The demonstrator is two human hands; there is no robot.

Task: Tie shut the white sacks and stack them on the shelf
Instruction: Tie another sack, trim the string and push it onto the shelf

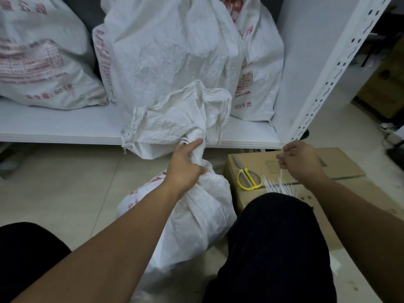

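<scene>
A white woven sack (196,217) stands on the floor between my knees. My left hand (185,165) is shut around its gathered neck, and the loose mouth (181,121) fans out above my fist against the shelf edge. My right hand (299,159) hovers over a cardboard box (345,165), pinching a thin white tie whose tail hangs down. More white ties (277,185) lie in a bundle on the box. Three filled white sacks with red print (39,62) (166,51) (258,68) rest on the white shelf (54,125).
Yellow-handled scissors (249,176) lie on the box beside the ties. A white perforated shelf upright (328,79) rises at the right. Brown cartons (384,84) stand beyond it. The floor is pale tile (65,186).
</scene>
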